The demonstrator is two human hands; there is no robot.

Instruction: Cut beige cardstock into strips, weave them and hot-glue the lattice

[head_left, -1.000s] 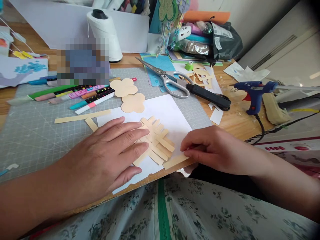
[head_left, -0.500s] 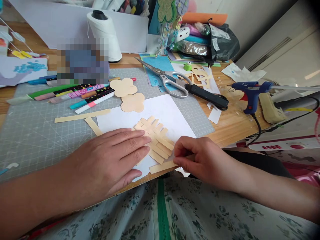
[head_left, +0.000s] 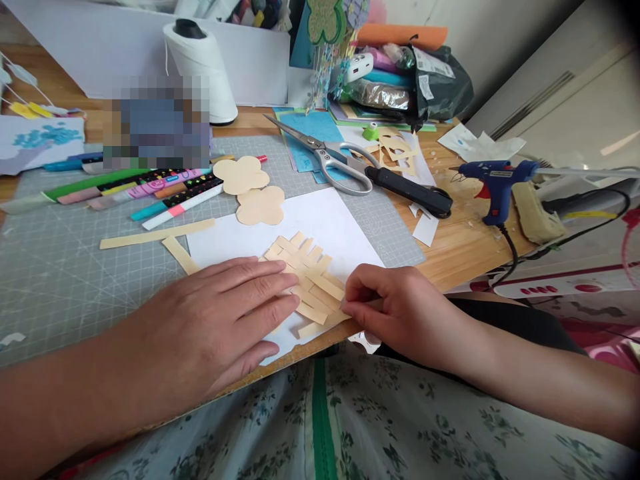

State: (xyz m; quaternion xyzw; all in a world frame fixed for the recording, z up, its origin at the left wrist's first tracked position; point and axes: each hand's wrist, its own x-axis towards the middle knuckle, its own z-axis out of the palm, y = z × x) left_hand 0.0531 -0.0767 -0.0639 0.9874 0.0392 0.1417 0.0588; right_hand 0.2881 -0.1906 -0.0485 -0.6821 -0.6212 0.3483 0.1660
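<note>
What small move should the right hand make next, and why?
Probably ease the loose strip towards the woven paper piece: the right hand pinches it, its free end lies close to the weave's near edge, and the left hand rests flat on the weave.

Home-like craft corner: wooden desk, cutting mat, glue gun, markers.

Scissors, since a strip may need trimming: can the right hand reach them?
Probably yes: only paper and mat lie between the right hand and the scissors, though it must first release its strip.
</note>
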